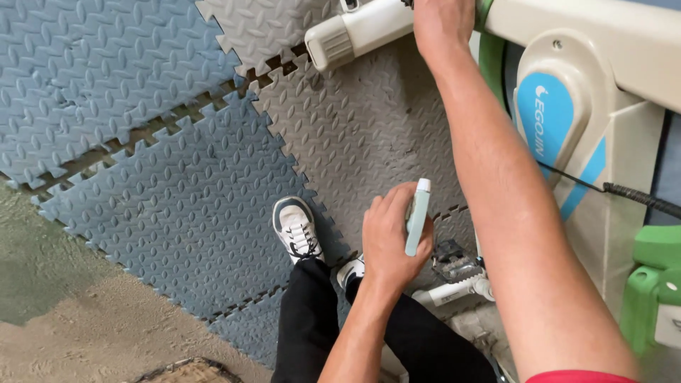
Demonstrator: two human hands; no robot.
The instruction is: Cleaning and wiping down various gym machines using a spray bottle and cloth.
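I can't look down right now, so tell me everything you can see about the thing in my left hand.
The slim pale mint object looks like smooth plastic with a white cap at its top end. It stands nearly upright, above the grey floor mat near the bike pedal. Your left hand wraps it, hiding the lower part.

One head-worn camera looks steeply down from the person's own eye level; it faces the floor of interlocking foam mats (177,191) past the legs and a white trainer (296,228); both forearms fill the near right side; the exercise bike's cream frame (603,42) crowds the right edge, very close.
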